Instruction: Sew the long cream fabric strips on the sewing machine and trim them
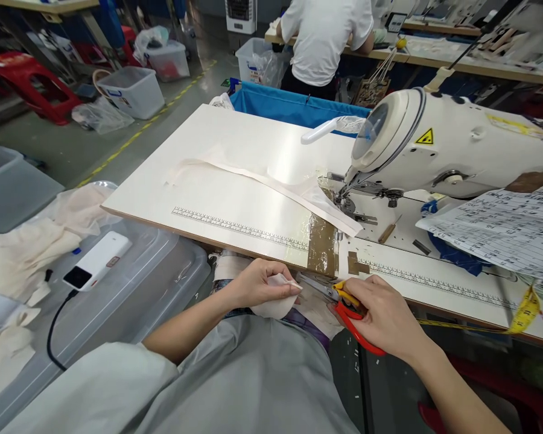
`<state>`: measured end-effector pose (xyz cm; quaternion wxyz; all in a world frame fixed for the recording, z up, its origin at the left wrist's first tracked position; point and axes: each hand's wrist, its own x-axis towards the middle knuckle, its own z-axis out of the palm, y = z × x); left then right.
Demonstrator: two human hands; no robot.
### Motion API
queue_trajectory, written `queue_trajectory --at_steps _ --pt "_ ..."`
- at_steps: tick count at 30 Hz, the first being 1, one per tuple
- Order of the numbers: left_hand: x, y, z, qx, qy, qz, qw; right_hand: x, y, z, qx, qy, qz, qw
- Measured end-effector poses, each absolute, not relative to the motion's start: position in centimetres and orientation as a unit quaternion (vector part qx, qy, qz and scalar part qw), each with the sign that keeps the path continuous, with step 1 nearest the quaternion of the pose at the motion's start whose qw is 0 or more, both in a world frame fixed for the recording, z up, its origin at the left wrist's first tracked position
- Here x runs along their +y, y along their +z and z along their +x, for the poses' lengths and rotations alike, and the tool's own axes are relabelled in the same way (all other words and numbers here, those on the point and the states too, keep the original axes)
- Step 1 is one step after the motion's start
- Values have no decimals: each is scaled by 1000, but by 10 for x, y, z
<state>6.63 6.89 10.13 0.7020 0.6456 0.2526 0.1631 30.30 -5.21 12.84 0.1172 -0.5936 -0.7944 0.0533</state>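
Below the table's front edge, my left hand [268,283] pinches a small piece of pale fabric [276,303], which hangs over my lap. My right hand [384,313] is wrapped round scissors [353,319] with red and yellow handles. Their blades point left, with the tips close to the fingers of my left hand. A long pale fabric strip [271,182] lies across the white table [235,135], its right end beside the needle area of a white sewing machine [452,141].
A clear plastic bin [149,301] at the left bears a white device [97,260] with a black cable and pale cloth. A wooden-handled tool [389,230], printed papers [502,229] and a yellow measuring tape [526,310] are at the right. A person in white [328,39] sits beyond.
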Motion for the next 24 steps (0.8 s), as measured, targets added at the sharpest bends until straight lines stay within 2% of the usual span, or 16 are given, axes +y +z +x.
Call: queue_trajectory --at_steps 6,12,24 --pt "68 96 71 264 156 618 724 -62 129 306 -780 47 -617 97" --pt "66 92 74 274 153 623 717 -55 136 302 -799 -25 -594 93" --pt "65 94 73 275 135 653 693 -42 133 293 -815 -39 -571 92"
